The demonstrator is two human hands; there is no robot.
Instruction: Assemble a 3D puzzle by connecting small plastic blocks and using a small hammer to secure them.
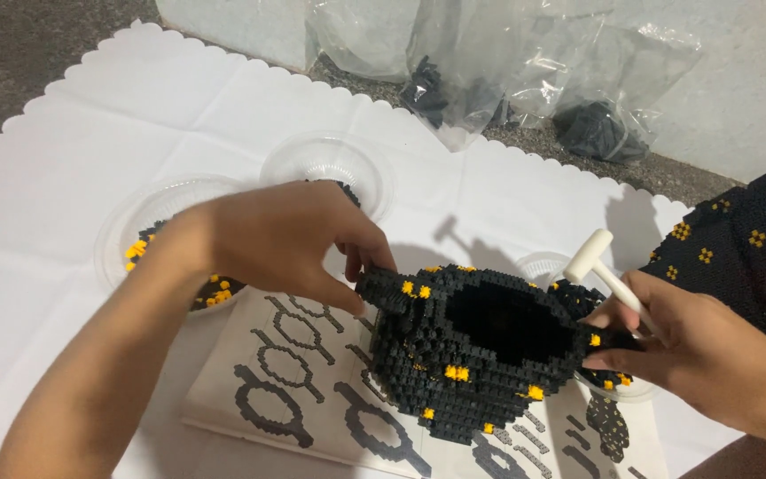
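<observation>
Black hollow brick-built model [472, 355] with yellow studs: your left hand [290, 239] pinches its rim, right hand [702, 346] grips the opposite edge (plus white mallet [605, 266]); mid-assembly, next press needs steadying.

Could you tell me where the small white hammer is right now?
The white hammer is on the right of the head view, held in the right hand, its head rising just beyond the black brick model.

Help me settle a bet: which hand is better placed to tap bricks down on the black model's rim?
Probably the right hand: it holds the white hammer beside the brick model. The left hand only pinches the far rim.
</observation>
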